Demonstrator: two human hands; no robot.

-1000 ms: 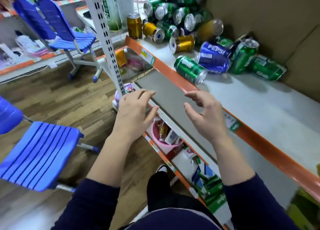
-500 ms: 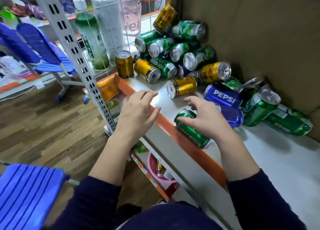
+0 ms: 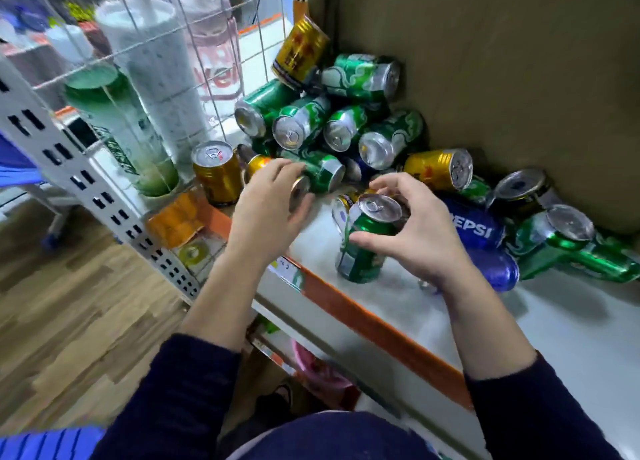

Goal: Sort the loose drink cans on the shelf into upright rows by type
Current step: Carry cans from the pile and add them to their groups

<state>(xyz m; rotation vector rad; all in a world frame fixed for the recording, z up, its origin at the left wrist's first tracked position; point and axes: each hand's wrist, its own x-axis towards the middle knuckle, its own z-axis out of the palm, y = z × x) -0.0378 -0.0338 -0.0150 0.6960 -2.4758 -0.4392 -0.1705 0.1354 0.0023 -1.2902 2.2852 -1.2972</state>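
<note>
The marker here is the upright gold can (image 3: 216,174), standing alone at the front corner of the shelf (image 3: 571,328). Just right of it, the left hand (image 3: 273,206) is on a toppled gold can (image 3: 260,163), fingers curved over its side and thumb tucked under the silver end, so that's a proper hold. Further right, close to the shelf's front edge, the right hand (image 3: 415,231) has the green can (image 3: 363,251). The thumb lies across the front, the fingers wrap round behind the rim, and the can is nearly upright, leaning slightly. Whether its base touches the shelf, you cannot tell.

Gold makes five: the marker, the one in the left hand, a half-hidden gold can (image 3: 348,199) lying just behind the held green one, a sideways gold can (image 3: 436,169) further right again, and a tilted gold can (image 3: 301,52) on top of the pile.

Green comes to at least nine. Six lie in the heap of green cans (image 3: 301,122) behind and right of the marker, one is in the right hand, and more lie far right, some partly hidden.

Blue shows two plainly, both on their sides far right of the marker: the Pepsi can (image 3: 474,229) and a second blue can (image 3: 495,269).
</note>
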